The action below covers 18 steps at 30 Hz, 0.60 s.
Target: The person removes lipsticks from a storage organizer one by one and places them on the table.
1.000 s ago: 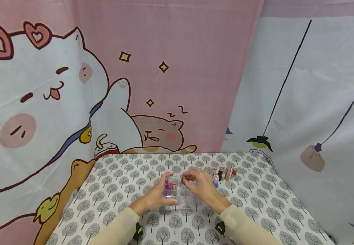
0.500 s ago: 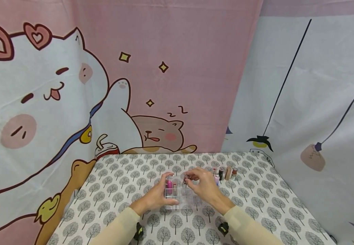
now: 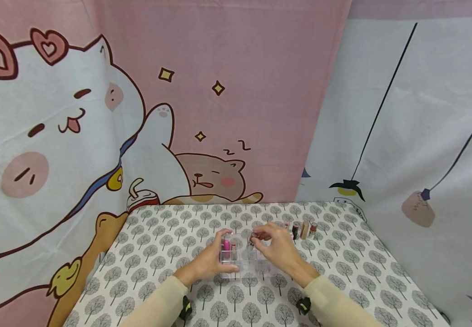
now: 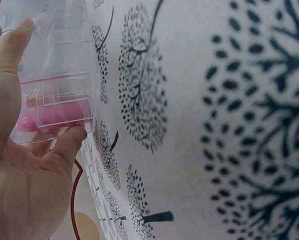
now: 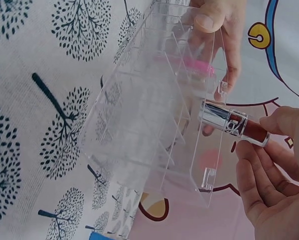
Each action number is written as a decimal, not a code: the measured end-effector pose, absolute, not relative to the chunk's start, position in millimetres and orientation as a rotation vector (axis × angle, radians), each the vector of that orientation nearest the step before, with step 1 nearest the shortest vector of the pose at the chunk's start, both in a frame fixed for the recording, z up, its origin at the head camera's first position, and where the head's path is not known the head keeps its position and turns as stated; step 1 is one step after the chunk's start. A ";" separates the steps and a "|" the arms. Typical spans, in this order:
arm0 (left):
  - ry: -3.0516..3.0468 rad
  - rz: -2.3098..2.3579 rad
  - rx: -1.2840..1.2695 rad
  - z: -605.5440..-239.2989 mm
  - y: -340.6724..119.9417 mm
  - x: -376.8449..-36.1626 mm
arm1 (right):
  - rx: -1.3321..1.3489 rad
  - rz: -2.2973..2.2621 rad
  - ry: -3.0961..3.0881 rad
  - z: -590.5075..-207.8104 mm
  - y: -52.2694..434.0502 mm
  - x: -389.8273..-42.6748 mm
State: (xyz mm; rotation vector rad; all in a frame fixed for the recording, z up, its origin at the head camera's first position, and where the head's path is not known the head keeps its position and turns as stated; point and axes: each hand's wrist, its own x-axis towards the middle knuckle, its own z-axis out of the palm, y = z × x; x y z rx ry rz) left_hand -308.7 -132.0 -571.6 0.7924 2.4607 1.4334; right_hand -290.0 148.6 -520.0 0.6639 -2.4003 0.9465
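Note:
A clear plastic organizer (image 3: 241, 260) (image 5: 154, 115) (image 4: 54, 65) with several compartments stands mid-table. My left hand (image 3: 211, 261) (image 4: 24, 165) grips its left side, thumb and fingers around the wall. A pink lipstick (image 3: 226, 247) (image 4: 52, 116) (image 5: 197, 65) stands in a left compartment. My right hand (image 3: 274, 245) (image 5: 274, 180) pinches a dark red lipstick with a silver end (image 5: 234, 124) (image 3: 252, 238) just above the organizer's far right side, its silver end toward the compartments.
A row of several more lipsticks (image 3: 301, 230) stands on the tree-print tablecloth (image 3: 342, 268) to the right of the organizer. Cartoon cat curtains (image 3: 96, 113) hang behind the table. The table's right and front edges are close.
My right hand with the dark red lipstick has drifted slightly right and back over the organizer. The left hand has kept its grip.

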 end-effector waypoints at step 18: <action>2.478 1.408 0.768 -573.1 -132.2 -310.3 | 0.645 0.903 -2.346 -507.2 167.2 -290.8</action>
